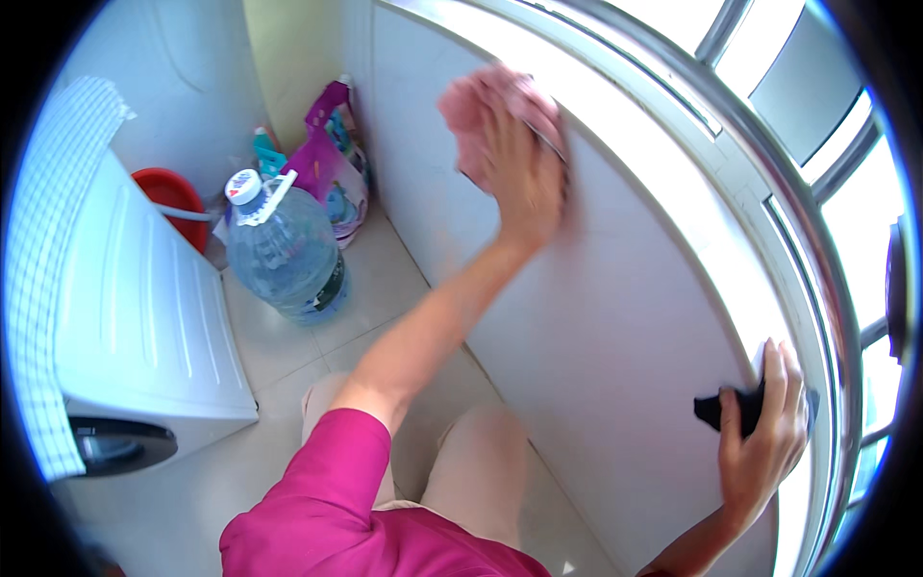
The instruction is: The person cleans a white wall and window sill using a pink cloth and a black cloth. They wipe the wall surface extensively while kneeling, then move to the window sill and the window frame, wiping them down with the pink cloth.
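My left hand (523, 169) lies spread over a pink cloth (469, 119), pressing it flat against the upper part of the white wall (577, 324) under the window ledge. The cloth bunches around the fingers, and a thin dark edge shows at its right side. Lower right, my right hand (768, 425) rests over the edge of the white ledge (692, 231), with a black cloth (746, 405) pinched between thumb and fingers. Part of the black cloth is hidden behind the fingers.
A large clear plastic water bottle (285, 249) stands on the tiled floor, near purple plastic bags (324, 169) and a red basin (173, 202). A white front-loading washing machine (159, 288) with a checked cover (50, 252) is at left. Metal railings (800, 180) curve along the window.
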Motion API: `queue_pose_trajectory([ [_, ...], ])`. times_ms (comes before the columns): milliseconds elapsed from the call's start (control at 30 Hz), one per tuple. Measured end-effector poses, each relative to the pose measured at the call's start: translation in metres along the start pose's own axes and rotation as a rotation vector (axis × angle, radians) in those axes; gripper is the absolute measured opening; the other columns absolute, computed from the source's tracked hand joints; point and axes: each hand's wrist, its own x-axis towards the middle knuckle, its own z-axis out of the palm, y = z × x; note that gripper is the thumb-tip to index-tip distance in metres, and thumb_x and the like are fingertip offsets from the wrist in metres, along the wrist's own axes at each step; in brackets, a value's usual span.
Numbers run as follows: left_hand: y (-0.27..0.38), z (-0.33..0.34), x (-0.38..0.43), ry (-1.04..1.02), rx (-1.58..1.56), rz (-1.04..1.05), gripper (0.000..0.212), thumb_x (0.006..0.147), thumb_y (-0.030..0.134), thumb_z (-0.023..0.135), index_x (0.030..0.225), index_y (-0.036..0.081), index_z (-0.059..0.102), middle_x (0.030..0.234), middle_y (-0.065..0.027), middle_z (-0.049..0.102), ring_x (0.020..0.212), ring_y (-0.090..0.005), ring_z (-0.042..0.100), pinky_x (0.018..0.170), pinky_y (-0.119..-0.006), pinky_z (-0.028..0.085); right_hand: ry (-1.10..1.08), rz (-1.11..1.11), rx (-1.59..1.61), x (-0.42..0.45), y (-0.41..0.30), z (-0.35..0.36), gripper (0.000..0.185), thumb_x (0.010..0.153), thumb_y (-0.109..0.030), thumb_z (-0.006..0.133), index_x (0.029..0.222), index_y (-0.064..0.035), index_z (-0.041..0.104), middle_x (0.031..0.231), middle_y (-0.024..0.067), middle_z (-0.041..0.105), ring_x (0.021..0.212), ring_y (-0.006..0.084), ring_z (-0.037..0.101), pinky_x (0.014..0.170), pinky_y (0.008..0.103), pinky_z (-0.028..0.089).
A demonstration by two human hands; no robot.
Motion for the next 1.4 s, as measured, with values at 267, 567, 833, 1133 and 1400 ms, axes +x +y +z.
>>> queue_pose_trajectory([
  [267,0.003,0.001,-0.018,-0.04,-0.034,-0.055,0.053,0.097,0.025,0.028,0.142,-0.004,0.027,0.153,-0.0228,0.012,0.142,-0.0396,0.008,0.113,-0.048,0.004,-0.195,-0.142,0.024,0.005,0.018,-0.024,0.051,0.083,-0.017,0.063,0.13,-0.0018,0.049,0.128,0.0202,0.053,0.117,0.0394,0.053,0.096,0.0514,0.044],
  [567,-0.11,-0.028,0.073,0.107,0.065,-0.129,0.052,0.097,0.022,0.029,0.141,-0.006,0.027,0.15,-0.023,0.021,0.141,-0.0381,0.013,0.114,-0.043,0.012,-0.169,-0.075,0.106,0.017,0.004,-0.017,0.045,0.091,-0.023,0.052,0.133,-0.0084,0.047,0.134,0.0194,0.048,0.12,0.0402,0.05,0.099,0.0479,0.042],
  [833,-0.209,-0.051,0.153,0.104,0.097,-0.238,0.05,0.095,0.022,0.033,0.138,-0.003,0.034,0.145,-0.021,0.033,0.136,-0.0383,0.026,0.111,-0.04,0.021,-0.206,-0.095,0.356,0.053,-0.029,-0.02,0.048,0.088,-0.019,0.06,0.132,-0.0022,0.05,0.135,0.0208,0.048,0.122,0.0397,0.048,0.098,0.0461,0.041],
  [1133,-0.296,-0.079,0.195,0.209,0.039,-0.097,0.05,0.097,0.028,0.038,0.139,0.001,0.039,0.145,-0.024,0.033,0.138,-0.0336,0.026,0.112,-0.032,0.019,-0.26,-0.04,0.362,0.064,-0.042,-0.017,0.05,0.086,-0.017,0.058,0.13,0.0034,0.048,0.132,0.0258,0.048,0.121,0.0416,0.047,0.102,0.0493,0.036],
  [1400,-0.524,-0.102,0.053,0.091,0.9,-0.685,0.05,0.093,0.022,0.041,0.136,-0.003,0.036,0.142,-0.02,0.035,0.132,-0.0325,0.034,0.108,-0.037,0.027,-0.346,0.215,0.535,0.062,-0.053,-0.013,0.059,0.089,-0.027,0.055,0.137,0.003,0.038,0.138,0.0212,0.038,0.117,0.0364,0.047,0.088,0.049,0.049],
])
